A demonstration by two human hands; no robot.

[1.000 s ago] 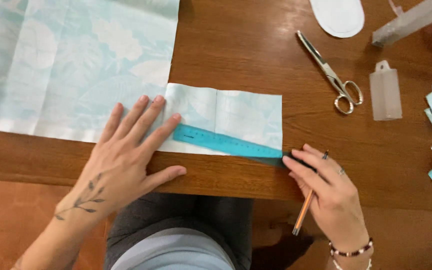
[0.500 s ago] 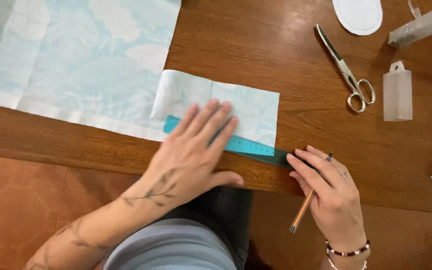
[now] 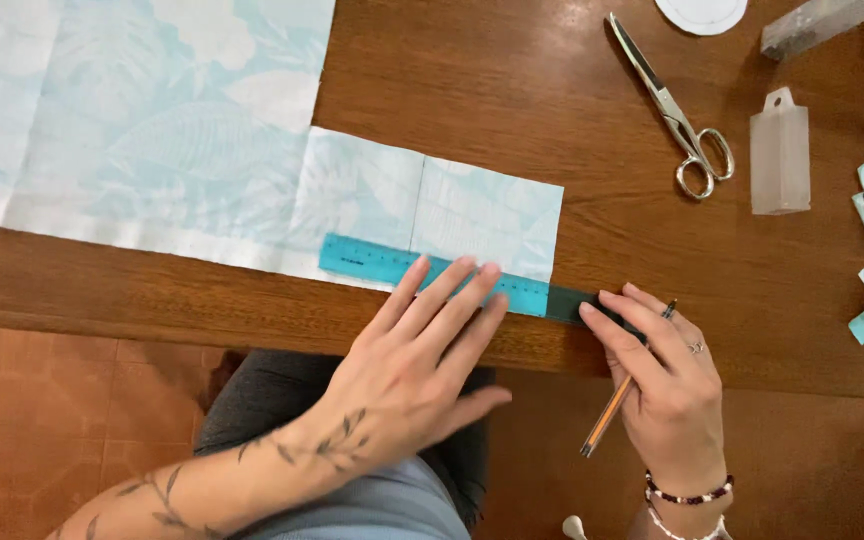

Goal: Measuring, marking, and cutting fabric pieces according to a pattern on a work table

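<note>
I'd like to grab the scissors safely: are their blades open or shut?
Shut. The scissors lie flat on the wooden table, blades together in a single point, handle loops side by side, away from both hands.

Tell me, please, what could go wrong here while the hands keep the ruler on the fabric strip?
1. The left hand presses the teal ruler with fingertips only, near the table edge; the ruler could slide and skew on the fabric strip.
2. The ruler's end overhangs the strip, under the right hand, so it may tilt.
3. The pencil lies loosely along that hand and might slip out.
</note>
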